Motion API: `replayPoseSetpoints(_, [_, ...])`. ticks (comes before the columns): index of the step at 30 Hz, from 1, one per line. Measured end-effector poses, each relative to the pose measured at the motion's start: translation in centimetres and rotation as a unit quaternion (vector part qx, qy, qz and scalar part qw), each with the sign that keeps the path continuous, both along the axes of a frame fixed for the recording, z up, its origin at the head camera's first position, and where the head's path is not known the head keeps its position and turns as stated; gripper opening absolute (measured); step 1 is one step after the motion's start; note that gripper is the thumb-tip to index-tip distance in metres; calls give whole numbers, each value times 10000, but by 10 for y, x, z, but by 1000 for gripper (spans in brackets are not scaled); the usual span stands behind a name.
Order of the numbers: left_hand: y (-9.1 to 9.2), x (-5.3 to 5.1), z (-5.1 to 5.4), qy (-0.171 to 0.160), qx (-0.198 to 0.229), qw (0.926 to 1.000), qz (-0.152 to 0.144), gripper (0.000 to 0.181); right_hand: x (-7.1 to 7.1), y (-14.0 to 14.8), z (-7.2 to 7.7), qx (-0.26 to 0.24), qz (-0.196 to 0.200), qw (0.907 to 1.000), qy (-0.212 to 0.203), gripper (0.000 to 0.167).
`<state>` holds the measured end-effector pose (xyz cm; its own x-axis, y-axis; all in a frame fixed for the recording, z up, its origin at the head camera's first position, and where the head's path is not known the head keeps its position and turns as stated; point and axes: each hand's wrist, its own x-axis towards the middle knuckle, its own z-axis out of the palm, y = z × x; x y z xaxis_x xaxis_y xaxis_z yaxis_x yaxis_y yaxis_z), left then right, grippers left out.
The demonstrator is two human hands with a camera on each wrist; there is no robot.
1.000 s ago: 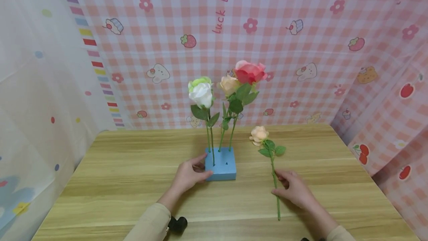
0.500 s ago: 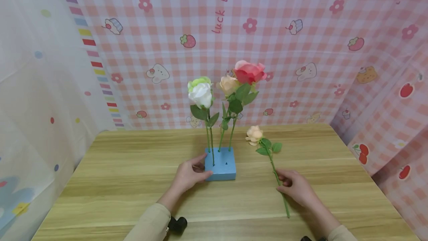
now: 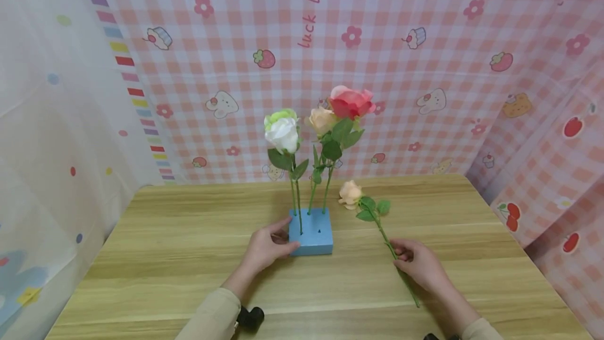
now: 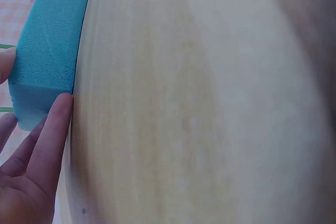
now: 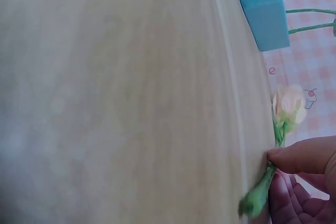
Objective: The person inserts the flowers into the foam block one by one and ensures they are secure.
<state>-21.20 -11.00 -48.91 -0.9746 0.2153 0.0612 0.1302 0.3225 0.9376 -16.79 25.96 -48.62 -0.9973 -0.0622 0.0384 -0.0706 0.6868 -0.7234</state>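
A blue foam block (image 3: 311, 244) stands on the wooden table with several artificial roses upright in it. A white rose (image 3: 282, 134) overlaps a green rose (image 3: 283, 114) on its left side. A peach rose (image 3: 322, 120) and a red-pink rose (image 3: 351, 102) rise at its right. One small hole shows in the block's top. My left hand (image 3: 266, 248) holds the block's left end between thumb and fingers. To the right, my right hand (image 3: 420, 265) pinches the lower stem of a loose peach rose (image 3: 351, 193), whose bloom points to the far left.
The wooden table (image 3: 189, 256) reaches back to a pink checked curtain (image 3: 283, 25). Another checked curtain hangs at the right, and a white dotted one at the left. A black device (image 3: 251, 318) sits at my left wrist.
The loose peach rose has swung round in my right hand: its bloom has gone left and its stem end right. My left hand and the block have stayed in place.
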Motion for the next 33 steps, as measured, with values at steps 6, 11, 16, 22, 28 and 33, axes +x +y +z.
replayPoseSetpoints(6, [-1, 0, 0, -2, -35, 10000, -41, 67, -1, -1, 0, 41, -66, 10000, -38, 41])
replayPoseSetpoints(11, [-1, 0, 0, -13, -72, 10000, -1, 66, -4, -1, 1, -12, -200, 9995, -232, 40])
replayPoseSetpoints(16, [0, 0, 0, 4, -91, 10000, 8, 66, -7, 3, 3, -241, -171, 9986, -430, 40])
replayPoseSetpoints(22, [0, -1, 0, -46, -52, 10000, 25, 66, -11, 10, 5, -754, 115, 9955, -567, 37])
replayPoseSetpoints(28, [0, 0, -1, -33, -67, 10000, 17, 66, -17, 18, 7, -1292, 521, 9851, -1012, 40])
replayPoseSetpoints(33, [0, -1, -1, -37, -77, 10000, 28, 67, -18, 19, 11, -1669, 693, 9710, -1563, 46])
